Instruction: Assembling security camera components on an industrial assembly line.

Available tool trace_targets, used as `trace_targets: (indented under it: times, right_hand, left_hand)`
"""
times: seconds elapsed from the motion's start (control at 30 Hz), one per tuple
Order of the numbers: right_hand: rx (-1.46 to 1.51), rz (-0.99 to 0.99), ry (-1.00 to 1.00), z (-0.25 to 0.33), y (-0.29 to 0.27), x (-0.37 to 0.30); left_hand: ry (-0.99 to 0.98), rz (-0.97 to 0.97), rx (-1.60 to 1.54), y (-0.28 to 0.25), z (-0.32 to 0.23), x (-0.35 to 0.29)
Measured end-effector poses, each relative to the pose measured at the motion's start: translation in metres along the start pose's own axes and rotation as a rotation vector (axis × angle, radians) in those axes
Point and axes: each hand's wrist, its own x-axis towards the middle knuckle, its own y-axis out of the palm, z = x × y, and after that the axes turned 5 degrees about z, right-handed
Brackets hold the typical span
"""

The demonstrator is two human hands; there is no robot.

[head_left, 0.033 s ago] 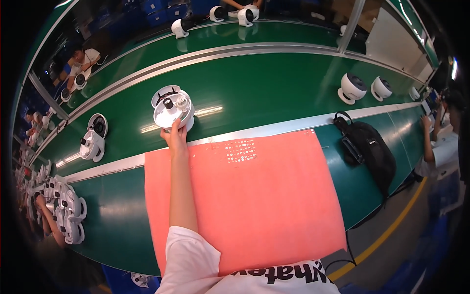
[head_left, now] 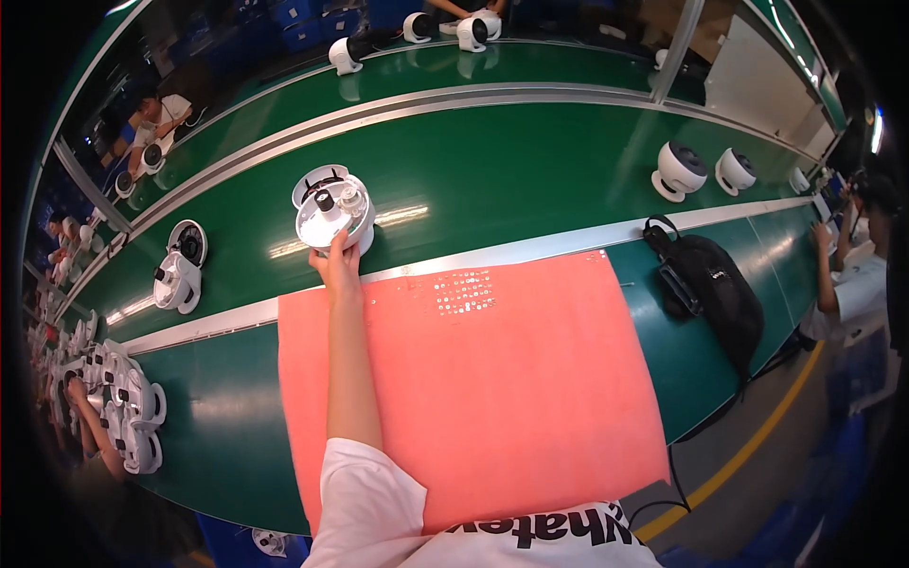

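Note:
My left hand (head_left: 338, 260) reaches out over the mat to the green conveyor belt. Its fingers are closed round the near edge of an opened white camera housing (head_left: 322, 228). Inside the round shell a black cylindrical lens (head_left: 325, 201) stands up beside a clear part, and a second white piece with dark insides is at the far side. Beneath my forearm lies a pink foam mat (head_left: 511, 407). Small shiny round pieces (head_left: 464, 292) are laid in rows near its far edge. My right hand is out of view.
Another opened camera (head_left: 177, 284) sits on the belt (head_left: 521, 170) at left; white cameras (head_left: 681, 170) stand at right. A black bag (head_left: 715, 293) lies right of the mat. Many housings (head_left: 123, 407) crowd the bench at far left, near a co-worker's arm (head_left: 93, 426). Other people work around.

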Motion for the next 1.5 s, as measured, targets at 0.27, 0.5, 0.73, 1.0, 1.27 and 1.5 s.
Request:
trace_targets:
  times: [0.27, 0.5, 0.73, 1.0, 1.27, 1.5]
  right_hand:
    - [-0.067, 0.03, -0.005, 0.015, 0.014, -0.001]
    - [-0.119, 0.057, 0.038, 0.01, 0.024, -0.005]
    - [-0.11, 0.067, 0.079, -0.022, 0.031, -0.025]
    - [-0.073, 0.09, 0.068, -0.053, 0.042, -0.037]
    - [-0.086, 0.072, 0.089, -0.059, 0.043, -0.057]
    - [-0.237, 0.166, 0.073, 0.003, 0.086, -0.018]
  left_hand:
    - [-0.055, 0.024, -0.017, 0.0, -0.003, -0.001]
    - [-0.038, 0.009, 0.084, -0.004, -0.013, -0.002]
    - [-0.207, 0.169, 0.279, 0.033, -0.066, -0.022]
    - [-0.378, 0.441, 0.338, 0.058, -0.078, -0.051]
    - [-0.428, 0.586, 0.406, 0.083, -0.068, -0.069]
    - [-0.379, 0.595, 0.467, 0.072, -0.069, -0.062]
